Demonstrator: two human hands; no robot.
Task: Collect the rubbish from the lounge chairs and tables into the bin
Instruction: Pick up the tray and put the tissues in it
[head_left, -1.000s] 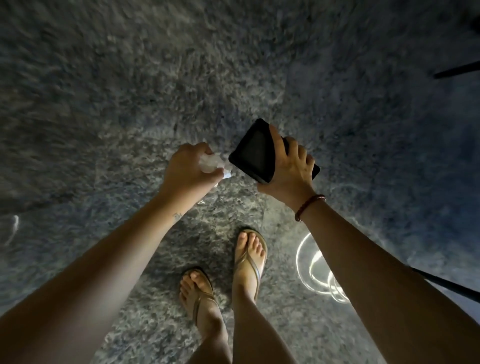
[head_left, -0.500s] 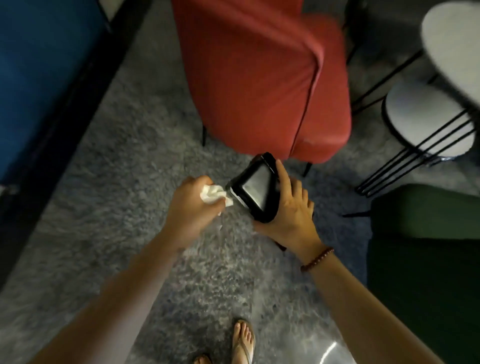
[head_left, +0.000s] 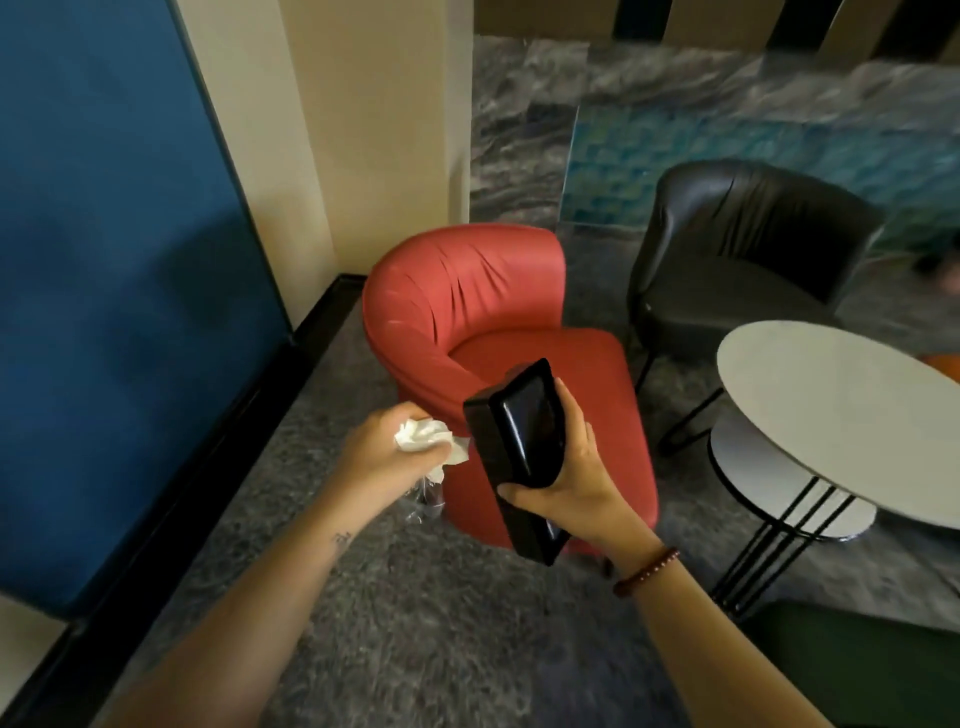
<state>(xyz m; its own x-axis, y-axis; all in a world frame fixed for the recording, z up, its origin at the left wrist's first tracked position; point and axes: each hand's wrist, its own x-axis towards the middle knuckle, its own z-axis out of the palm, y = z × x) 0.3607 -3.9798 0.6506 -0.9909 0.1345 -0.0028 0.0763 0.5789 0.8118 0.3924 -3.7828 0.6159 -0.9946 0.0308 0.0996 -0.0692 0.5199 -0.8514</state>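
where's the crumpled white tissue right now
In the head view it is bunched in the left hand, the tissue sitting just left of the black bin held by the right hand, in front of the red chair.

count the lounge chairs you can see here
3: a red chair ahead, just beyond both hands; a black chair to its right, behind the round table; part of a green one at bottom right. Others may be out of frame.

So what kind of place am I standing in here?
Probably a lounge or lobby seating area: a red tub chair and a black one grouped around round side tables on grey carpet.
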